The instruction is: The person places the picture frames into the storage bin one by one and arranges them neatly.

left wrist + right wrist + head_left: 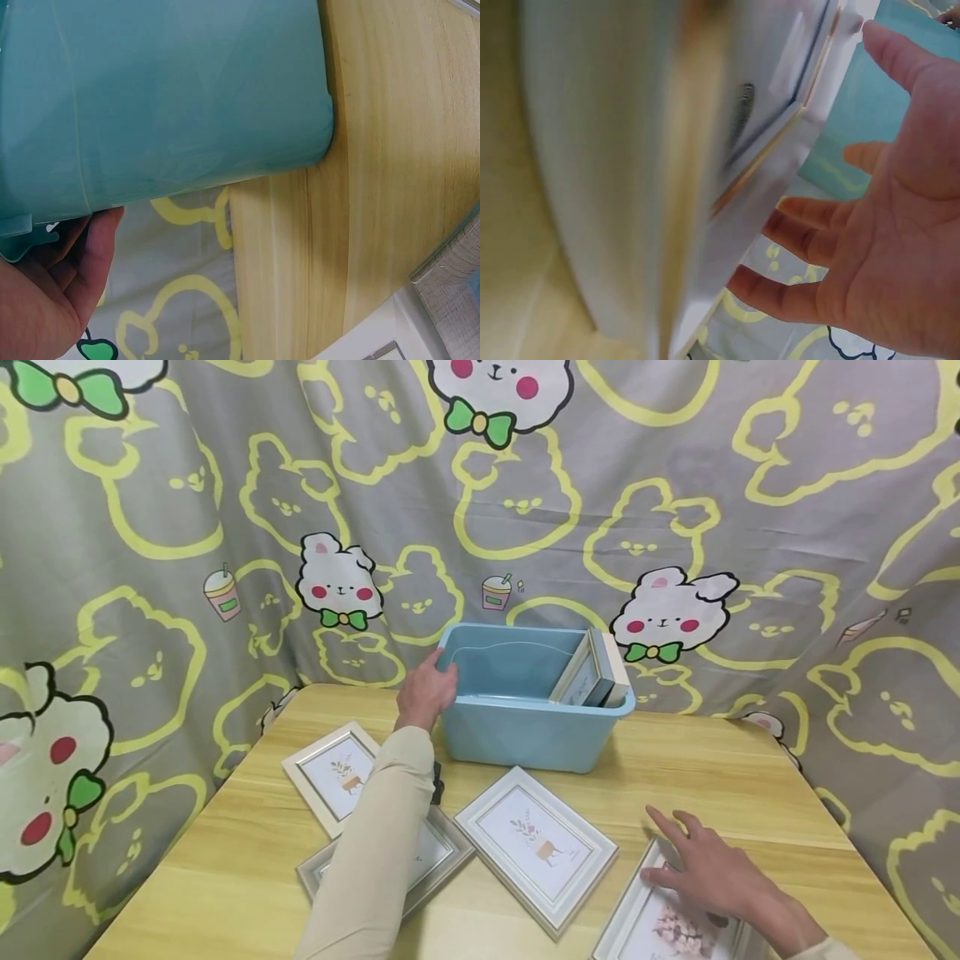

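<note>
A blue plastic bin (525, 735) stands at the back of the table. My left hand (427, 689) grips its left rim; in the left wrist view, the curled fingers (101, 240) lie around the rim's edge. At the front right, my right hand (708, 872) hovers over or touches a white picture frame with a pink blossom print (678, 931); contact is unclear. In the right wrist view its fingers (787, 296) are spread beside the frame's edge. Inside the bin, picture frames (588, 672) lean against the right wall.
A white frame (600, 846) lies flat in the middle of the wooden table (697, 760). To its left are a grey frame (450, 868), partly under my left sleeve, and a cream frame (307, 785). A patterned curtain (525, 552) hangs behind the bin and along the sides.
</note>
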Available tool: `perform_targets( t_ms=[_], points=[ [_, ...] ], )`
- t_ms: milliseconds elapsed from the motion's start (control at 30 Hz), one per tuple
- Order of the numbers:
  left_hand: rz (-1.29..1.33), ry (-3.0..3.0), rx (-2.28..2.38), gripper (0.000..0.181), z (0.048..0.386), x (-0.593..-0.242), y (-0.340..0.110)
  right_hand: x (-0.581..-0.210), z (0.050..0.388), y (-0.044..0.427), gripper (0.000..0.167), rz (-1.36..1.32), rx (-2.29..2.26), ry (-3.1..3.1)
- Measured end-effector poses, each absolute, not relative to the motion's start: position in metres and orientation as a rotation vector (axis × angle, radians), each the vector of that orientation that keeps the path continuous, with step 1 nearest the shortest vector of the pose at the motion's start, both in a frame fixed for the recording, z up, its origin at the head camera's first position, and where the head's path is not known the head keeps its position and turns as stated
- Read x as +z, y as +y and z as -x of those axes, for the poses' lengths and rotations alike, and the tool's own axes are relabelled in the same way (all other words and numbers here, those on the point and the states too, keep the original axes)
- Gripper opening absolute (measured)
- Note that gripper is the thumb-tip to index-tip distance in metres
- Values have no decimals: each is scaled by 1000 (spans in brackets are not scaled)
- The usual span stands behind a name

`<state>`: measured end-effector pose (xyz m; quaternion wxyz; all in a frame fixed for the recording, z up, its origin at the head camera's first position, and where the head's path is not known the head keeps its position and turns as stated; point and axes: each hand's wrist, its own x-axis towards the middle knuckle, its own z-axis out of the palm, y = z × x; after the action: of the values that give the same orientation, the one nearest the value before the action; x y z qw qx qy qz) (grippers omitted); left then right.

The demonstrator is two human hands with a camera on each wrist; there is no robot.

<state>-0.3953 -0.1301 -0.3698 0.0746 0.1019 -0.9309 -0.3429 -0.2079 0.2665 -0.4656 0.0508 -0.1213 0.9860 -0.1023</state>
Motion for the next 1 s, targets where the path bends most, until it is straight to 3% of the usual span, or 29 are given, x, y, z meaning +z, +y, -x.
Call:
perform_targets(
  t_ms=[267, 800, 1000],
  points=[
    [-311, -2791, -1026, 60, 396, -372, -130, -472, 207, 269, 75, 346, -386, 2927],
    [-308, -2803, -1042, 60, 397, -370, -129, -479, 205, 270, 52, 425, -352, 2993],
    [-308, -2802, -1033, 60, 397, -371, -130, -482, 204, 271, 50, 499, -299, 3049]
  ],
)
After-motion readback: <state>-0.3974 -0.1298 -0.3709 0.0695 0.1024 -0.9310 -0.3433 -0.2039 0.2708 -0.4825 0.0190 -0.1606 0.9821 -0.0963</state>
